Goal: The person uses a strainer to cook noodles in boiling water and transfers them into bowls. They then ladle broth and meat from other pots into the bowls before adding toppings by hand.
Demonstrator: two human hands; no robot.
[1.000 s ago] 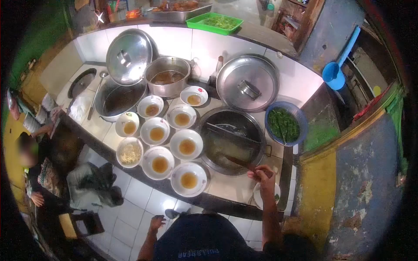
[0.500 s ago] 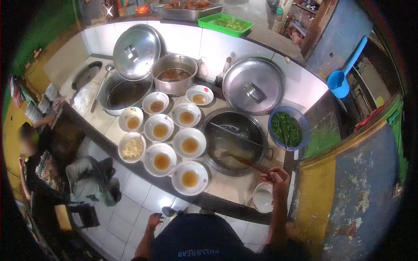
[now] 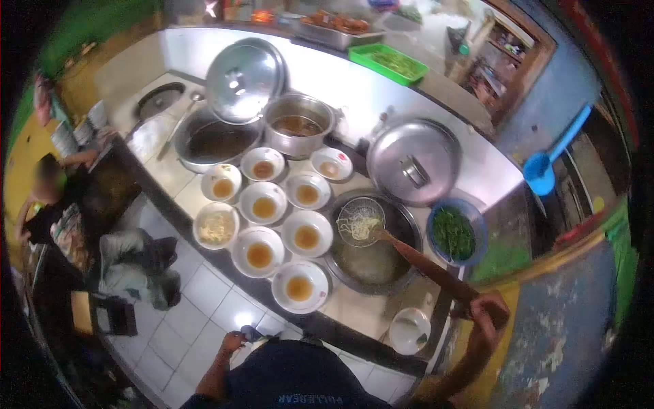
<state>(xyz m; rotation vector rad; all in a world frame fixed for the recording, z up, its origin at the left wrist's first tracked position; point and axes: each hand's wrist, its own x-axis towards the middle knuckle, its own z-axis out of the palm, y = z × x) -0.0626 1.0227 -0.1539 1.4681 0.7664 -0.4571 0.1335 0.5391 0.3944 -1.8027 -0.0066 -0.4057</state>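
Head view, looking down on a tiled counter (image 3: pixel 170 180). My right hand (image 3: pixel 487 315) sits at about 4 o'clock in the frame, fingers curled tight around the end of a long wooden handle; the wrap hides the fingertips, so I cannot tell how the thumb lies. The handle runs up toward 10 o'clock from the hand and ends in a wire strainer (image 3: pixel 360 221) carrying a pale clump of noodles (image 3: pixel 359 225). The strainer hangs over the upper left edge of the big dark wok (image 3: pixel 378 262), raised clear of the liquid inside it. My left hand (image 3: pixel 230 344) is low at 7 o'clock, beside my dark shirt and below the counter edge, fingers loosely bent and gripping nothing, near no dish. To the left of the wok I count 8 white bowls of brown broth (image 3: pixel 306 237) in rows, plus 1 bowl of noodles (image 3: pixel 216 227) at their 9 o'clock side. A small empty white bowl (image 3: pixel 409 330) stands on the counter just left of my right hand. At 3 o'clock from the wok is a blue basket of greens (image 3: pixel 455 235); at 12 o'clock from it a steel lid (image 3: pixel 415 160) leans on the wall. Further left are a steel pot (image 3: pixel 298 126) and a second tilted lid (image 3: pixel 244 80). A seated person (image 3: pixel 51 204) is at the frame's 9 o'clock.
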